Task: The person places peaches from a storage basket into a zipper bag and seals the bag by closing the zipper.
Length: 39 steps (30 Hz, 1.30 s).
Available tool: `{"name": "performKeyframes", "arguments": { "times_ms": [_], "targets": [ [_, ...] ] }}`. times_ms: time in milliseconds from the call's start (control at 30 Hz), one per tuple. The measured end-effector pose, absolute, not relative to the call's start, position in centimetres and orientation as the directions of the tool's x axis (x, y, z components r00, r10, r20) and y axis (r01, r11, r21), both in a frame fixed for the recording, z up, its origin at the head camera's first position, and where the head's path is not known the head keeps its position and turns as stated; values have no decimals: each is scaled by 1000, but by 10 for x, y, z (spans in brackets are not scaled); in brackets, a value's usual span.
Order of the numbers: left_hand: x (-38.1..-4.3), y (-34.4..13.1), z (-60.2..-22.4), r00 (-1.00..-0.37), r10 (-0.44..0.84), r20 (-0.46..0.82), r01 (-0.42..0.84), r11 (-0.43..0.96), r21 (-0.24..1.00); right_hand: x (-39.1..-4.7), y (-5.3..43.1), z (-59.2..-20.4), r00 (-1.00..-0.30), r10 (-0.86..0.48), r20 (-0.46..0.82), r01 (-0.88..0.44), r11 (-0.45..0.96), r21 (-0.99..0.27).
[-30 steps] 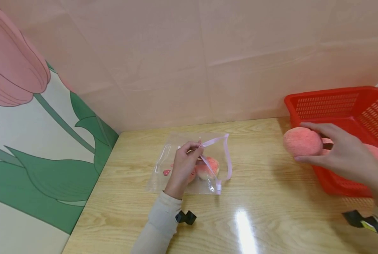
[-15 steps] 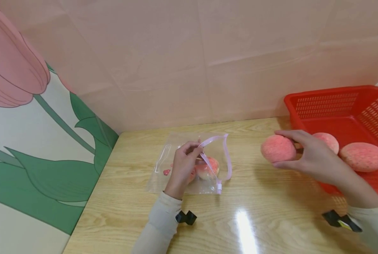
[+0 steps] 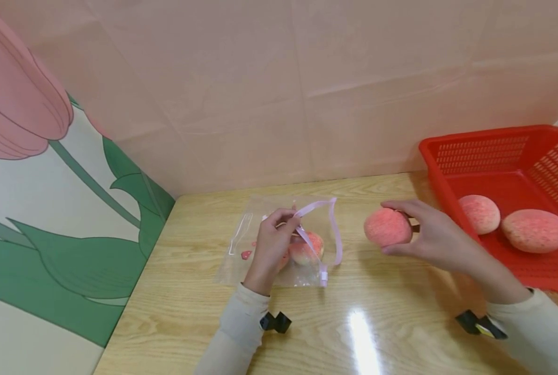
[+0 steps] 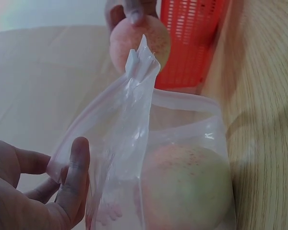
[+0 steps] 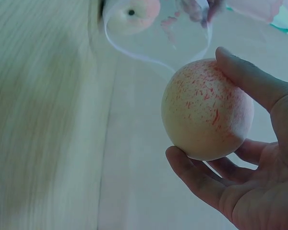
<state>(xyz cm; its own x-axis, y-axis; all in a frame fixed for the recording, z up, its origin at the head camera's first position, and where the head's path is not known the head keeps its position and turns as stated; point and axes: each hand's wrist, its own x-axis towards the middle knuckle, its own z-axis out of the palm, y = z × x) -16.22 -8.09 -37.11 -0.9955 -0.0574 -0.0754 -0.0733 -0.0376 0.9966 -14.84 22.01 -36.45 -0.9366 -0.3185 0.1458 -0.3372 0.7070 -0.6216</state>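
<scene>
A clear slider zip bag (image 3: 241,265) with a pink zip edge lies on the table, its mouth spread toward the right. Inside it are peaches, one (image 3: 307,249) plainly visible and another partly covered by my left hand (image 3: 271,239). That hand pinches the bag's upper edge between thumb and fingers, as the left wrist view also shows. To the right of the bag mouth, above the table, my right hand (image 3: 429,234) holds a pink-and-cream peach (image 5: 206,110) between thumb and fingers. The held peach is apart from the bag.
At the right stands a red plastic basket (image 3: 435,156) with slotted walls. It holds two peaches, a rounder one (image 3: 480,214) and a longer-looking one (image 3: 535,230). The wood-grain table (image 3: 176,312) meets a pinkish covered wall (image 3: 241,104) at the back.
My right hand has carried the peach leftward, away from the basket and closer to the bag mouth. This uncovers the two peaches in the basket. My left hand stays on the bag's edge.
</scene>
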Motion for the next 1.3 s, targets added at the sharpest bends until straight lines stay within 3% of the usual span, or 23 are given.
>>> {"name": "performKeyframes", "arguments": {
  "times_ms": [467,1300],
  "targets": [
    [-160,-80,-369,-996,-53,-65,-64,-20,998,-151,191,-376,-910,-363,200,-407,692,-596],
    [-159,-80,-368,-998,-8,-63,-63,-57,996,-156,156,-402,-910,-376,176,-381,586,-715]
  ]
}}
